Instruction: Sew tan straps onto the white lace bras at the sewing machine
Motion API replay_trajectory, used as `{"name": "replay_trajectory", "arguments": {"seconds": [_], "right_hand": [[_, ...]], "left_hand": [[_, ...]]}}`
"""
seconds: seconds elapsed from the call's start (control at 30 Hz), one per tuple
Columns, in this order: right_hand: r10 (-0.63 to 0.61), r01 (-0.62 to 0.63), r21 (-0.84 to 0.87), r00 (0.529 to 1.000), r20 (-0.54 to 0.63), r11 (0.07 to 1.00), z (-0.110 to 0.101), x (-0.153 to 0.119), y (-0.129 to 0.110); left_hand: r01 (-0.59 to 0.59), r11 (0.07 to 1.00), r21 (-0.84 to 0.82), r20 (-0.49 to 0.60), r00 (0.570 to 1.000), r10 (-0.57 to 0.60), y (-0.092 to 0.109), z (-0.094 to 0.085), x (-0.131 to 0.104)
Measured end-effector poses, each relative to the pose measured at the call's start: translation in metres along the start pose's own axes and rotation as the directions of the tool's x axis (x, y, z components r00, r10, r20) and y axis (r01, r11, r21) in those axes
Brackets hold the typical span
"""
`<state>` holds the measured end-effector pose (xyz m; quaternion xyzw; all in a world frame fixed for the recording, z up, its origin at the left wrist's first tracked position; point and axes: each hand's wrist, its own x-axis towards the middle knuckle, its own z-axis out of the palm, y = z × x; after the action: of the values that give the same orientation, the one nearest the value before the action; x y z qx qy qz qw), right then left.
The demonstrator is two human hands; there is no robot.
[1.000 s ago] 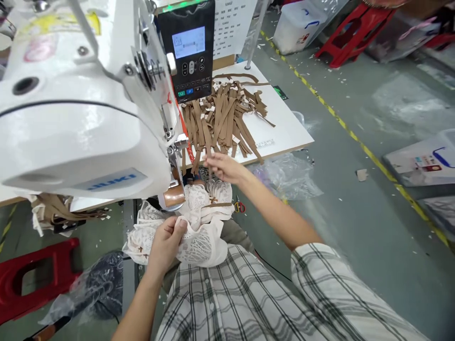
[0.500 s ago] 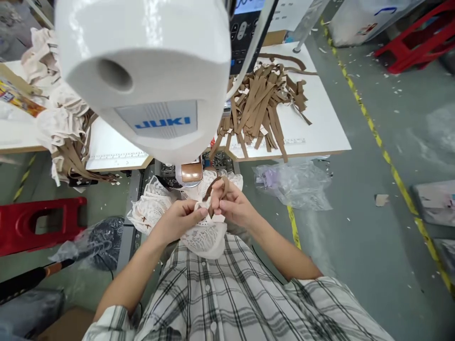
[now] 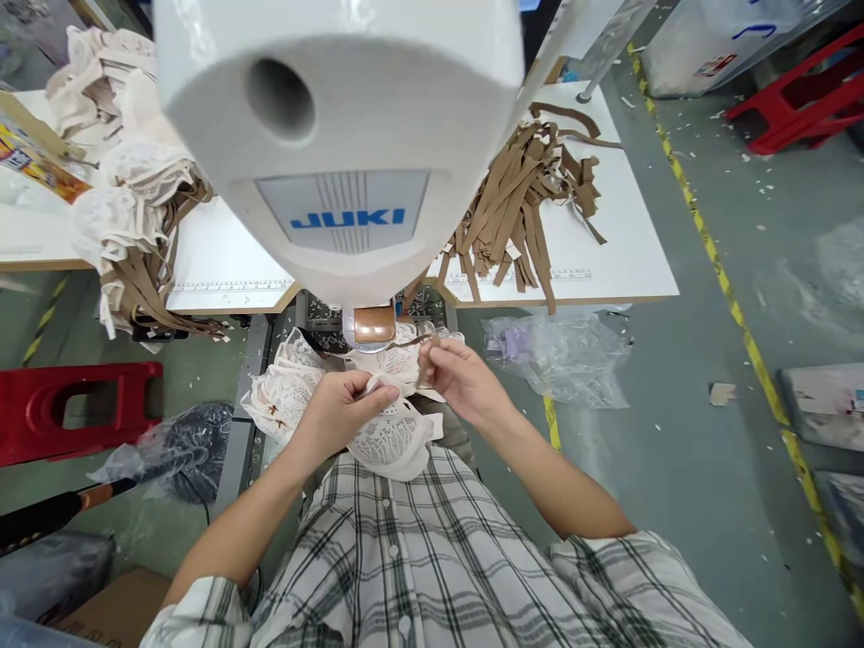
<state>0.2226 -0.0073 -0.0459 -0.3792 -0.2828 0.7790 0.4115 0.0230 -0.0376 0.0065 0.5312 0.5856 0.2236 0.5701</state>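
Observation:
Below the head of a white JUKI sewing machine (image 3: 351,216), my left hand (image 3: 341,409) pinches the edge of a white lace bra (image 3: 391,441). One lace cup hangs toward my lap. My right hand (image 3: 465,378) is closed on a thin brown strap (image 3: 409,343), a little right of my left hand. From my right fingers the strap runs left toward the machine's presser area. More white lace pieces (image 3: 287,387) are bunched at the left of the machine bed. The needle is hidden by the machine head.
Many brown straps (image 3: 519,207) lie piled on the right table. On the left table stands a heap of pale bras with brown straps (image 3: 135,216). Red stools (image 3: 81,409) stand left and far right. A clear plastic bag (image 3: 560,360) lies right of me.
My right hand has moved away from my left, to the right, drawing the brown strap out. The left hand keeps its pinch on the bra. The camera view has shifted somewhat.

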Motion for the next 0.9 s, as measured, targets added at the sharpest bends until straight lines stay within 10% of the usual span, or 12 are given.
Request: {"name": "replay_trajectory", "arguments": {"seconds": [0.27, 0.43, 0.53, 0.63, 0.77, 0.9], "right_hand": [[-0.101, 0.344, -0.607, 0.912, 0.397, 0.717, 0.026, -0.011, -0.031], [-0.196, 0.332, -0.523, 0.934, 0.299, 0.785, 0.029, -0.005, -0.022], [-0.179, 0.244, -0.361, 0.962, 0.204, 0.9, 0.027, 0.005, -0.018], [-0.106, 0.148, -0.309, 0.983, 0.15, 0.939, 0.027, 0.014, -0.023], [-0.091, 0.129, -0.301, 0.986, 0.137, 0.945, 0.022, 0.025, -0.038], [-0.189, 0.204, -0.314, 0.979, 0.077, 0.927, 0.015, 0.049, -0.051]], "left_hand": [[-0.073, 0.976, 0.203, -0.037, 0.996, 0.083, 0.002, 0.0, 0.005], [-0.259, 0.959, 0.119, 0.012, 0.966, 0.259, -0.013, -0.001, 0.006], [-0.345, 0.938, -0.006, -0.209, 0.918, 0.336, -0.028, 0.01, 0.005], [-0.441, 0.893, 0.088, -0.415, 0.799, 0.435, -0.035, 0.019, 0.004], [-0.609, 0.61, 0.507, -0.181, 0.617, 0.766, -0.024, 0.006, 0.008], [-0.503, 0.598, 0.624, -0.15, 0.674, 0.723, 0.0, -0.019, 0.013]]}}
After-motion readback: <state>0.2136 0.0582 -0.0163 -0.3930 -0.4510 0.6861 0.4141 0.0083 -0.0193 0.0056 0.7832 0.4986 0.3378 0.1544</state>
